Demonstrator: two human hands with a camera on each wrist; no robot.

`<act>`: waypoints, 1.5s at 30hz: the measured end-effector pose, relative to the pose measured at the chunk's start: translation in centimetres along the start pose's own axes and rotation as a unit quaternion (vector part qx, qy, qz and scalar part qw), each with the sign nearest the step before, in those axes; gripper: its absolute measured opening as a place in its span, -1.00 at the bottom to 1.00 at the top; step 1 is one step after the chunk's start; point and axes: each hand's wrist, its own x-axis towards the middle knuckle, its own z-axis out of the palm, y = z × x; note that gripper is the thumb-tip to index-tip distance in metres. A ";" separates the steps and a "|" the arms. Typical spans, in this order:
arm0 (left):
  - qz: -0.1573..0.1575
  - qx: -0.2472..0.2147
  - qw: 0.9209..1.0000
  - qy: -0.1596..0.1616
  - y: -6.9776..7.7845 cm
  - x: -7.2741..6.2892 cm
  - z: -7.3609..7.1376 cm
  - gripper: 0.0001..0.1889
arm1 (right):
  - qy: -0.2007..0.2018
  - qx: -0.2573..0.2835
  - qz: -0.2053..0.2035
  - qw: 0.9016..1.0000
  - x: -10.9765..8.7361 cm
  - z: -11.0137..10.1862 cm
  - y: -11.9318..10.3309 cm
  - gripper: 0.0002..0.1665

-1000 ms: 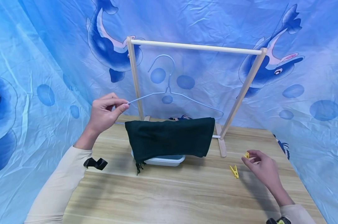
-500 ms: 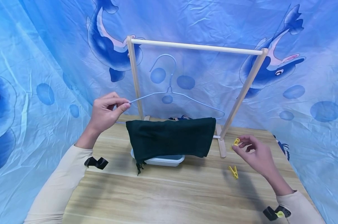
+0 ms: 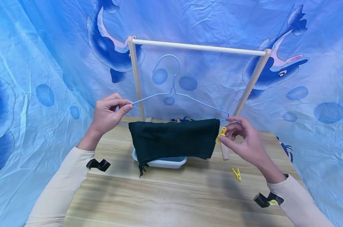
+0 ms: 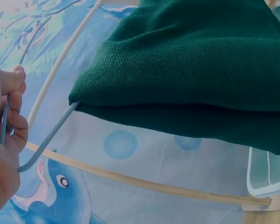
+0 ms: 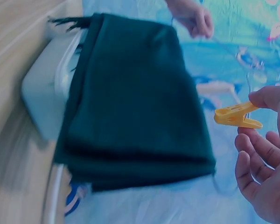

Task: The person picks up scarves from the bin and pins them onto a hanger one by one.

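Note:
My left hand point(image 3: 110, 112) grips the left shoulder of a light-blue wire hanger point(image 3: 200, 101). Over the hanger's lower bar hangs a folded dark green scarf point(image 3: 174, 140), with a fringe at its lower left corner. The left wrist view shows the bar running into the scarf's fold point(image 4: 177, 79). Between thumb and fingers, my right hand point(image 3: 245, 138) pinches a yellow clothespin point(image 5: 235, 115) beside the scarf's upper right corner. In the right wrist view there is a gap between clothespin and scarf. A second yellow clothespin point(image 3: 236, 174) lies on the table below my right hand.
Behind the hanger stands a wooden rack with a white top rail point(image 3: 200, 47). A white tub point(image 3: 167, 162) sits on the wood-grain table point(image 3: 160, 201) beneath the scarf. A blue curtain point(image 3: 217, 19) with dolphin prints encloses the back and sides.
My right hand has carried the clothespin leftward and up from the table's right side to the scarf's right edge. The left hand and the hanger have barely moved.

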 end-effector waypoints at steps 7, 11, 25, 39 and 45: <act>-0.002 0.001 1.000 0.000 0.1 0.0 0.2 -0.84 | -0.041 -0.001 -0.042 0.998 2.6 2.5 -2.2 -0.59; 0.000 0.000 1.000 0.004 0.2 0.0 0.3 -0.86 | -0.055 0.004 -0.065 0.996 4.2 3.9 -3.5 -0.61; -0.004 -0.001 1.000 0.017 0.1 0.0 0.5 -0.85 | -0.103 0.049 -0.092 0.989 9.7 8.8 -6.0 -0.64; -0.010 0.016 1.000 0.001 0.1 -0.1 0.3 -0.85 | -0.133 0.069 -0.081 0.985 12.7 13.8 -7.1 -0.73; -0.009 0.013 1.000 0.000 0.2 0.0 0.4 -0.85 | -0.130 0.095 -0.090 0.983 13.6 15.6 -7.4 -0.81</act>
